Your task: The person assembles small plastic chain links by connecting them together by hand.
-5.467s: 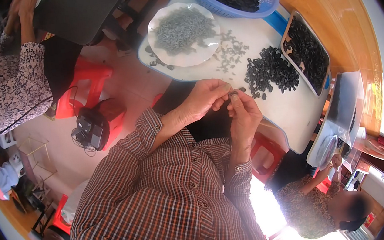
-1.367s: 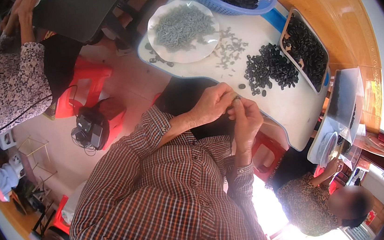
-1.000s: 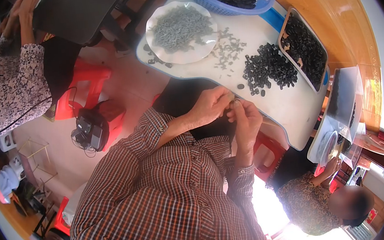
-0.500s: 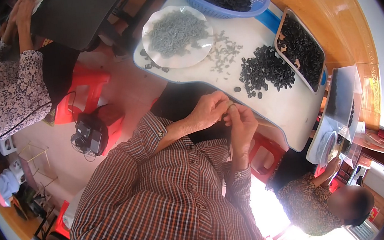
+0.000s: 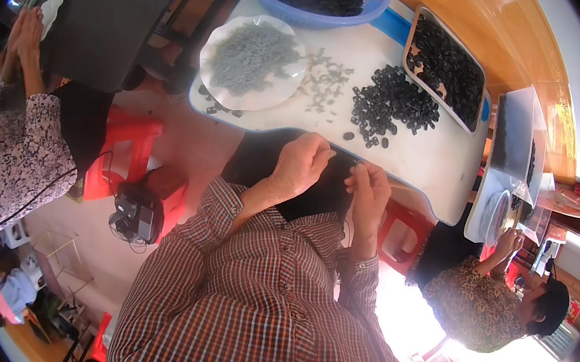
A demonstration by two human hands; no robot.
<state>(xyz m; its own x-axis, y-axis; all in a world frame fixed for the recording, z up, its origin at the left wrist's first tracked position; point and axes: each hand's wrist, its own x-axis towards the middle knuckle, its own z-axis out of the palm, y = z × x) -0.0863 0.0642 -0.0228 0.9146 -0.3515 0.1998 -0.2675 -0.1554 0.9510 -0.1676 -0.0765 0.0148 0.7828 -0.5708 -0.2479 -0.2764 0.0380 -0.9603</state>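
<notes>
My left hand [image 5: 302,164] is held over my lap, just short of the table edge, with thumb and fingers pinched together. Whatever may be in that pinch is too small to make out. A short gap away, my right hand [image 5: 370,188] is also closed, its thumb and fingertip pressed together around something tiny that I cannot name. In front of them on the white table [image 5: 437,172] lies a pile of small black parts [image 5: 391,103]. Small pale clear pieces [image 5: 325,78] are scattered beside a white scalloped plate [image 5: 207,76] heaped with similar clear pieces [image 5: 252,54].
A blue basket [image 5: 381,2] and a tray [image 5: 446,102] hold more black parts along the far side. Clear bins [image 5: 511,136] stand to the right. One co-worker [image 5: 472,303] sits at right, another [image 5: 18,153] at left. Red stools [image 5: 405,236] stand nearby.
My two hands, touching before, have come apart; the left one has shifted left and the right one slightly right. The table appears slightly further left. The co-worker at right has moved their head and hands.
</notes>
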